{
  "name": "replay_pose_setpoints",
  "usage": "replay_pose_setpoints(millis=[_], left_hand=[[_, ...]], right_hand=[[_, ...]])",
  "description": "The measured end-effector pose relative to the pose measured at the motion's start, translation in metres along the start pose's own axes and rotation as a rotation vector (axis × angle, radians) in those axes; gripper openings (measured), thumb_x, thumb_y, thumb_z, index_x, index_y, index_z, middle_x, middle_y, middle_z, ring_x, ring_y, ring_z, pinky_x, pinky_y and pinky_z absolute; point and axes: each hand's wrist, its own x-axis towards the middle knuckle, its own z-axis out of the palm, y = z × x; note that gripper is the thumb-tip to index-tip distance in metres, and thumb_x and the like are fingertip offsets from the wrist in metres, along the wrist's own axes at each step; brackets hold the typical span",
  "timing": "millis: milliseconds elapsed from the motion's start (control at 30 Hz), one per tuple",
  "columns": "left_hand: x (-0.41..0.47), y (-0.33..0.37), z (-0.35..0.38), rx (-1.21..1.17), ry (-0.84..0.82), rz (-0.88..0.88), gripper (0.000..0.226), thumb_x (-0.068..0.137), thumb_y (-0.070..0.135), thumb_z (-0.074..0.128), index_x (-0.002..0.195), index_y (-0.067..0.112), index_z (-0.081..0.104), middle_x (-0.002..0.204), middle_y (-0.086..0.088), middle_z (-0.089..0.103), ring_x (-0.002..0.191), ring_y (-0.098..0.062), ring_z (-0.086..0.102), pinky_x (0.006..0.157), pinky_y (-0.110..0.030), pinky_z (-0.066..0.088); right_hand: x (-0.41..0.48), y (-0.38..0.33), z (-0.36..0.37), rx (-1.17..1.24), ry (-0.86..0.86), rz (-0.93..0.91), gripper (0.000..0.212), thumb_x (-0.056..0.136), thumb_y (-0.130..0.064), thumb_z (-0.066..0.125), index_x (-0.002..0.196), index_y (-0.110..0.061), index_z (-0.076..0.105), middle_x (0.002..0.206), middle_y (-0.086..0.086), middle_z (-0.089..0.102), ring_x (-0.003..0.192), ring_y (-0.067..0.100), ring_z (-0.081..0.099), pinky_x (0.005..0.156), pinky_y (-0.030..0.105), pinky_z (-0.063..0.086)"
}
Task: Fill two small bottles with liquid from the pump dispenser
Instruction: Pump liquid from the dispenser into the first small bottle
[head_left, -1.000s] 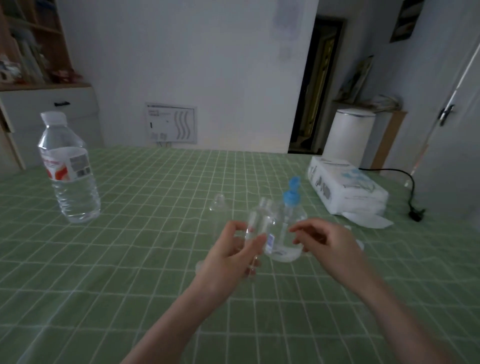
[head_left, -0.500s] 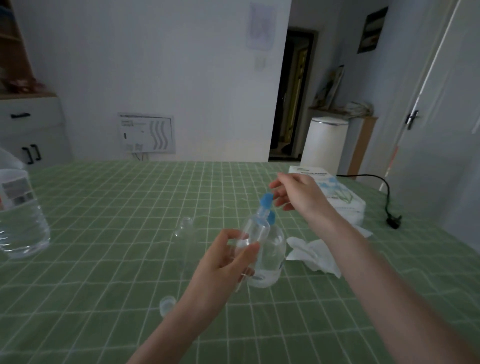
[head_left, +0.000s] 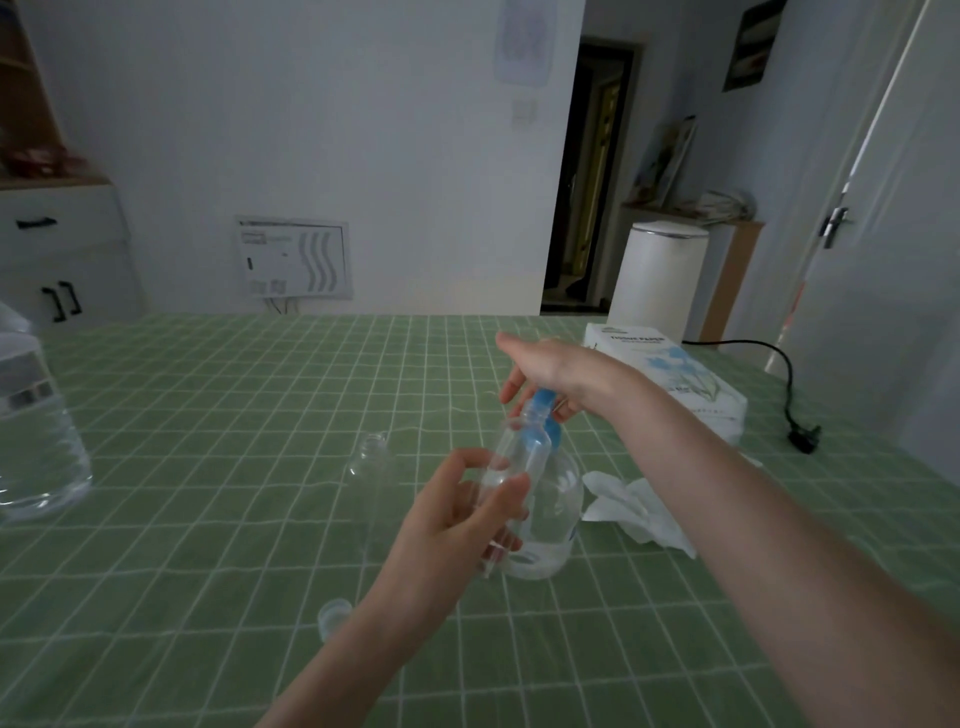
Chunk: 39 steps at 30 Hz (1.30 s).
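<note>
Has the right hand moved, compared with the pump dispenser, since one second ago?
Yes. The right hand rose from beside the body of the clear pump dispenser with the blue head to the top of that head.

The right hand, low beside the pump dispenser a second ago and then hovering above it, now sits on the blue pump head, fingers curled around it; the left hand has raised the small bottle, its mouth now under that hand.
</note>
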Motion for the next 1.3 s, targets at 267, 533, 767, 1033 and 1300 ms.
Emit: replay_pose_setpoints(millis=[267, 533, 767, 1033, 1300], left_hand=[[-0.002, -0.003, 0.002, -0.073, -0.005, 0.018, 0.041, 0.068, 0.043, 0.059, 0.098, 0.016, 0.058, 0.069, 0.002, 0.066, 0.058, -0.013, 0.059, 0.05, -0.016, 0.047], [-0.002, -0.004, 0.002, -0.065, 0.002, 0.033, 0.042, 0.067, 0.042, 0.058, 0.1, 0.016, 0.057, 0.07, 0.003, 0.069, 0.055, -0.011, 0.059, 0.049, -0.014, 0.045], [-0.005, -0.005, 0.002, -0.071, 0.013, 0.04, 0.04, 0.069, 0.04, 0.059, 0.099, 0.013, 0.057, 0.068, 0.0, 0.067, 0.054, -0.011, 0.059, 0.048, -0.014, 0.044], [-0.005, -0.01, 0.003, -0.074, 0.012, 0.024, 0.04, 0.069, 0.04, 0.06, 0.098, 0.013, 0.058, 0.069, -0.002, 0.066, 0.054, -0.012, 0.058, 0.049, -0.016, 0.045], [-0.001, -0.006, 0.004, -0.091, 0.011, 0.054, 0.045, 0.063, 0.049, 0.061, 0.095, 0.017, 0.058, 0.068, 0.003, 0.067, 0.052, -0.008, 0.058, 0.046, -0.014, 0.043]], right_hand=[[-0.003, 0.001, 0.007, -0.091, 0.071, -0.041, 0.053, 0.105, -0.033, 0.024, 0.117, 0.0, 0.064, 0.127, 0.02, 0.055, 0.081, 0.023, 0.055, 0.076, 0.034, 0.046], [0.003, 0.005, 0.008, -0.065, 0.016, -0.014, 0.047, 0.102, -0.026, 0.026, 0.117, -0.003, 0.064, 0.121, 0.015, 0.055, 0.104, 0.029, 0.055, 0.07, 0.032, 0.044], [0.005, 0.01, 0.012, -0.044, 0.012, -0.026, 0.047, 0.103, -0.028, 0.028, 0.119, -0.002, 0.063, 0.137, 0.015, 0.049, 0.116, 0.03, 0.053, 0.081, 0.036, 0.046], [0.007, 0.013, 0.017, -0.045, 0.016, -0.037, 0.05, 0.104, -0.033, 0.027, 0.119, -0.001, 0.063, 0.134, 0.017, 0.052, 0.111, 0.029, 0.055, 0.085, 0.037, 0.043], [0.006, -0.004, -0.005, -0.007, 0.003, -0.077, 0.07, 0.098, -0.061, 0.019, 0.109, -0.009, 0.065, 0.111, 0.013, 0.068, 0.112, 0.031, 0.059, 0.083, 0.038, 0.043]])
